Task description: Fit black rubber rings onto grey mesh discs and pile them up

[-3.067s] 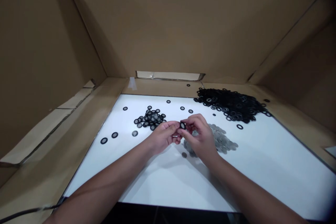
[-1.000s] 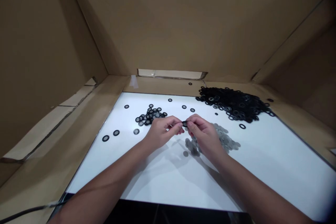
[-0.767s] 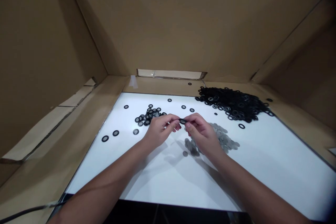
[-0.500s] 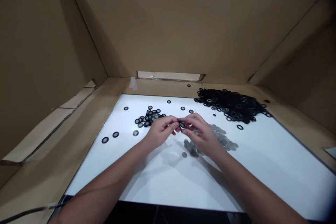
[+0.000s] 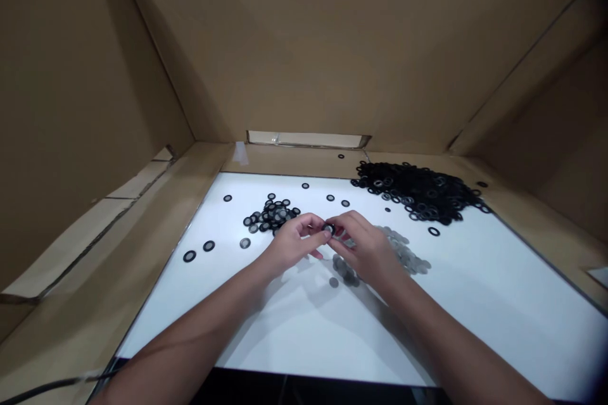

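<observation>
Above the middle of the white board, my left hand [image 5: 299, 240] pinches a black ring with a grey disc in it [image 5: 329, 228] between thumb and fingers. My right hand [image 5: 363, 243] is closed on the ring's other side, its fingertips at the edge. Under and beside the right hand lies a spread of loose grey mesh-like discs [image 5: 412, 258], partly hidden by it. Left of my left hand is a heap of black rings with grey centres [image 5: 273, 214]. A large pile of plain black rings [image 5: 422, 190] lies at the far right.
The white board [image 5: 294, 329] lies inside a tall cardboard box [image 5: 304, 50]. Single ringed discs are scattered on the left, such as a ringed disc [image 5: 189, 256]. A lone black ring [image 5: 434, 231] lies before the pile. A dark cable [image 5: 47, 385] runs in at lower left.
The ring between my hands has turned so its grey centre now faces me more. My fingers have shifted around its edge; the heaps have stayed put.
</observation>
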Tool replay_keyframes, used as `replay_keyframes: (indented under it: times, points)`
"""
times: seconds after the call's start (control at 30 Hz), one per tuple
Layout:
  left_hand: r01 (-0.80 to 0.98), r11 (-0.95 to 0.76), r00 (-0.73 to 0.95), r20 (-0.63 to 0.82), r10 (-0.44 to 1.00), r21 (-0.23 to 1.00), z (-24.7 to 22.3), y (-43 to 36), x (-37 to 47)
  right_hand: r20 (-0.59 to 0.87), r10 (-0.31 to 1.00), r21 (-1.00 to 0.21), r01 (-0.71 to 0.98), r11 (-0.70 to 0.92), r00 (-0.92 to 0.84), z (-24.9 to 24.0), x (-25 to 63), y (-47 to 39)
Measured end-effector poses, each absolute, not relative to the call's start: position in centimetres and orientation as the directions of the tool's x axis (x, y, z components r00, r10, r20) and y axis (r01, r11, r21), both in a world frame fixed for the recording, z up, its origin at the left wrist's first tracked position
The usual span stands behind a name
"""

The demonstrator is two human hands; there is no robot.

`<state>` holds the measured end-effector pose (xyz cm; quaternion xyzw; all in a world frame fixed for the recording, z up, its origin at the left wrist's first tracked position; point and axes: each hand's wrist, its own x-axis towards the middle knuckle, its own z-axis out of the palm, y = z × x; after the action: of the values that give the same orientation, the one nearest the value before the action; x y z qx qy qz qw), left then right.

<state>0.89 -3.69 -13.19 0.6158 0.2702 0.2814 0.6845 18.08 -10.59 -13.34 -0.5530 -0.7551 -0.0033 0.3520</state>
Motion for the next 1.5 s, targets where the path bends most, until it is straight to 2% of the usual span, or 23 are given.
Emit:
replay_keyframes:
  times: [0.3,0.73,1.0,1.17,1.37,1.5]
  points:
    - [-0.156,0.259,0.714,-0.072,0.696,0.953,-14.1,-3.3,0.8,0.589,0.788,-0.350,0.822,0.450,-0.180,-13.5,17.9,-10.6]
    - [-0.198,0.404,0.745,-0.131,0.654,0.893,-14.0,-3.5,1.0,0.581,0.800,-0.428,0.780,0.457,-0.150,-13.6,17.8,-10.6]
    - [-0.210,0.428,0.746,-0.139,0.651,0.879,-14.0,-3.7,1.3,0.565,0.823,-0.480,0.788,0.386,-0.059,-14.2,17.0,-10.2]
    - [-0.205,0.416,0.735,-0.141,0.663,0.886,-13.8,-3.7,1.3,0.535,0.828,-0.471,0.754,0.457,-0.167,-14.0,17.3,-10.3]
    - [-0.188,0.418,0.723,-0.163,0.671,0.889,-13.7,-3.6,1.2,0.525,0.850,-0.530,0.759,0.377,-0.056,-14.0,16.9,-10.1]
    - [-0.181,0.417,0.703,-0.179,0.688,0.891,-13.8,-3.4,1.1,0.518,0.848,-0.538,0.727,0.426,-0.114,-13.8,17.1,-10.3]
